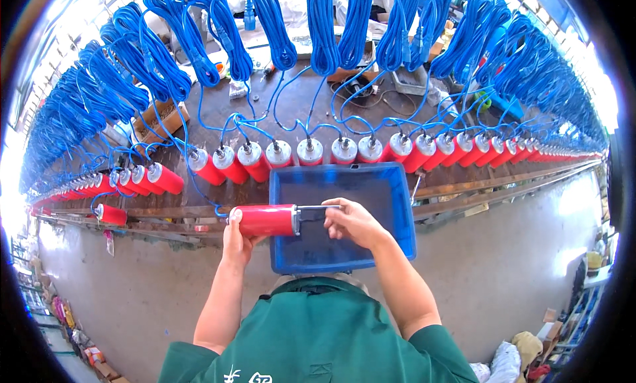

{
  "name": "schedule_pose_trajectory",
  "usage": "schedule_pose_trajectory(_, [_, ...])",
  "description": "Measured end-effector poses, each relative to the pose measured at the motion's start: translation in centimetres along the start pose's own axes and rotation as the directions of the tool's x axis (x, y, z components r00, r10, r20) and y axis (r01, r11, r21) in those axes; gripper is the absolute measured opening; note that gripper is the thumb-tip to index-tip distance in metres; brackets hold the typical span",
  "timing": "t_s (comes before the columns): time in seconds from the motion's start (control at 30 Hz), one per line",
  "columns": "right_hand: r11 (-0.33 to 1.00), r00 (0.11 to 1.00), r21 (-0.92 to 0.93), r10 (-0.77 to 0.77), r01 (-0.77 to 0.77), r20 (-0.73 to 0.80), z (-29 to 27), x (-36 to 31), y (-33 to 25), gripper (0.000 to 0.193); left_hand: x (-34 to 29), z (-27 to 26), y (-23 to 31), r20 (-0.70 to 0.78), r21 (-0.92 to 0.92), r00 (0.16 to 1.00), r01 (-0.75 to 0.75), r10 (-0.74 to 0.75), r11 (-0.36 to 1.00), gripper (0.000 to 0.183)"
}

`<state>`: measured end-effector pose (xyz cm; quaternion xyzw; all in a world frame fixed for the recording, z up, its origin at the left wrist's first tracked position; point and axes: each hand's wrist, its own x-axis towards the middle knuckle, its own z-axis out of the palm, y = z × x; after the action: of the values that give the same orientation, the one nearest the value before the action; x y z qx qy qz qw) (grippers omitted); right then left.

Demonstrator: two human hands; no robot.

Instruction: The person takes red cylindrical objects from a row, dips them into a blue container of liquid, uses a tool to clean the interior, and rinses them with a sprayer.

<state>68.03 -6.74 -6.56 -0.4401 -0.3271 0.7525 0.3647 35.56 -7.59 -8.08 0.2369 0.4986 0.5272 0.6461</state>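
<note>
My left hand (237,239) is wrapped round the left end of a red cylinder (268,220), which looks like a motor body. The cylinder lies level in the air, partly over a blue plastic crate (409,234). A blue cable (207,196) runs from its left end. From its silver right end a thin metal rod (313,207) sticks out to the right. The fingers of my right hand (356,223) are closed on the rod's outer end; whether it is a tool or a part, I cannot tell.
A long row of similar red cylinders (310,152) lines the dark bench (218,115). Above them hang many bundles of blue cable (322,29). A cardboard box (161,123) stands at the left, and a grey tray (407,84) sits at the back. White sacks (505,362) lie at lower right.
</note>
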Motion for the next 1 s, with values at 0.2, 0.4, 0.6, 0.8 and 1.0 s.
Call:
schedule_pose_trajectory(0.2, [0.943,0.976,-0.326,-0.135,0.073,-0.173,-1.8,1.6,1.1,0.045,0.1,1.1,0.0,0.027,0.006,1.000,0.000,0.000,1.000,0.056])
schedule_pose_trajectory(0.4, [0.637,0.834,-0.689,-0.545,0.346,-0.086,-1.3,1.8,1.3,0.032,0.5,-0.7,-0.3,0.052,0.090,0.998,0.013,-0.018,0.996,0.061])
schedule_pose_trajectory(0.6, [0.208,0.691,-0.854,-0.689,0.477,0.218,-3.4,2.8,2.9,0.034,1.9,-1.4,-1.9,0.040,0.057,0.999,-0.019,0.017,0.998,0.070])
schedule_pose_trajectory(0.8, [0.979,0.988,-0.147,-0.150,0.145,-0.028,-1.1,2.0,1.2,0.037,2.9,-2.8,-2.3,-0.012,-0.012,1.000,0.004,-0.004,1.000,0.071])
schedule_pose_trajectory(1.0, [0.846,0.952,-0.477,-0.301,0.239,-0.059,-1.1,2.8,0.8,0.062,2.2,-3.2,-2.3,0.039,-0.001,0.998,-0.059,0.059,0.998,0.071])
